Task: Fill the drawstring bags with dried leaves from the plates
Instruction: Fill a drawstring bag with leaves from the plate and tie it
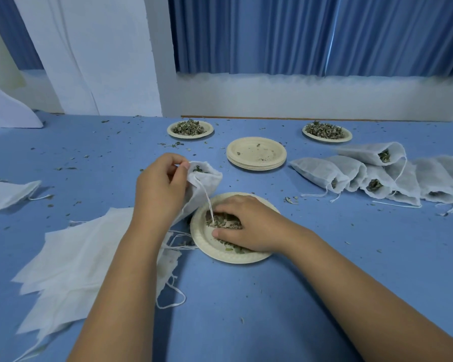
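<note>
My left hand (159,189) grips a white drawstring bag (207,182) by its open mouth, just above the left rim of a pale paper plate (202,237). Some leaves show inside the bag's mouth, and its string hangs down onto the plate. My right hand (249,226) lies on the plate with its fingers curled over a heap of dried leaves (221,222). Two more plates of leaves stand farther back, one in the middle (190,129) and one at the right (327,132).
A stack of bare paper plates (256,153) sits behind the near plate. Several filled bags (377,178) lie in a row at the right. Flat unfilled bags (71,265) spread at the near left, one more (9,193) at the far left. Leaf crumbs litter the blue table (324,257).
</note>
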`<state>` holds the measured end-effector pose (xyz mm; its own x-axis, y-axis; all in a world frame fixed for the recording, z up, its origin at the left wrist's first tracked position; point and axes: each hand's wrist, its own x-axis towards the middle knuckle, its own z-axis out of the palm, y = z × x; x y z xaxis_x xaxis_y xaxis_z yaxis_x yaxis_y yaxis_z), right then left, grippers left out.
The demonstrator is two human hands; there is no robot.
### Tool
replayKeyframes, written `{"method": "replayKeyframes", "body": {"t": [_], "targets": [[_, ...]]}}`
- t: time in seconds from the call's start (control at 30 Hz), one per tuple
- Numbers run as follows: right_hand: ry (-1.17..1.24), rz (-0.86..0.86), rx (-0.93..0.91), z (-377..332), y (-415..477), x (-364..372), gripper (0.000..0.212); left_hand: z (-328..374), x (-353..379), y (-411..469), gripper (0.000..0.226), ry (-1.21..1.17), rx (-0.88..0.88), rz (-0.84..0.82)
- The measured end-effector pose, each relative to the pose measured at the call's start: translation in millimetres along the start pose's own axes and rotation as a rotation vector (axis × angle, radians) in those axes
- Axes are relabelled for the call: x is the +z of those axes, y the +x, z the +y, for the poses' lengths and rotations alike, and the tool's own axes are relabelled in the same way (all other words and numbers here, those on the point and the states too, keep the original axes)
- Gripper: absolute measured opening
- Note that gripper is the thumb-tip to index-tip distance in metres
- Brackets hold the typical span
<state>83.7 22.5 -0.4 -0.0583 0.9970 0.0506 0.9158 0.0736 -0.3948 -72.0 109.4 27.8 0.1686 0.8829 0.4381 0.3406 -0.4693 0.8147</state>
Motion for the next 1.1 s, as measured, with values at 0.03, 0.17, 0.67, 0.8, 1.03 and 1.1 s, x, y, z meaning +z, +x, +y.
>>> {"method": "replayKeyframes", "body": {"t": [0.03,0.17,0.67,0.8,1.03,1.1], "targets": [[0.006,-0.012,0.014,1.0,-1.6,-1.1,0.038,-0.7,1.1,0.1,0.026,-0.002,-0.005,-0.01],[0.081,0.08,0.042,6.0,-5.3,-8.6,0.025,-3.0,3.1,0.5,0.025,-0.012,-0.012,-0.038],[-0.057,-0.149,0.146,8.2,-19.5,-21.6,0.06,-1.3,4.9,-4.4,0.024,-0.02,0.011,-0.107],[-0.024,-0.139,0.076,0.4,-18.5,-13.3,0.057,-1.0,4.3,-5.1,0.023,-0.005,0.013,-0.115],[0.063,-0.058,0.04,-1.8,-16.0,-4.6,0.019,2.1,-1.5,-3.1,0.017,-0.072,-0.046,-0.058],[0.081,-0.019,0.065,0.6,-16.5,-7.5,0.017,2.4,-4.9,-3.0,0.017,-0.106,-0.068,-0.052]]}}
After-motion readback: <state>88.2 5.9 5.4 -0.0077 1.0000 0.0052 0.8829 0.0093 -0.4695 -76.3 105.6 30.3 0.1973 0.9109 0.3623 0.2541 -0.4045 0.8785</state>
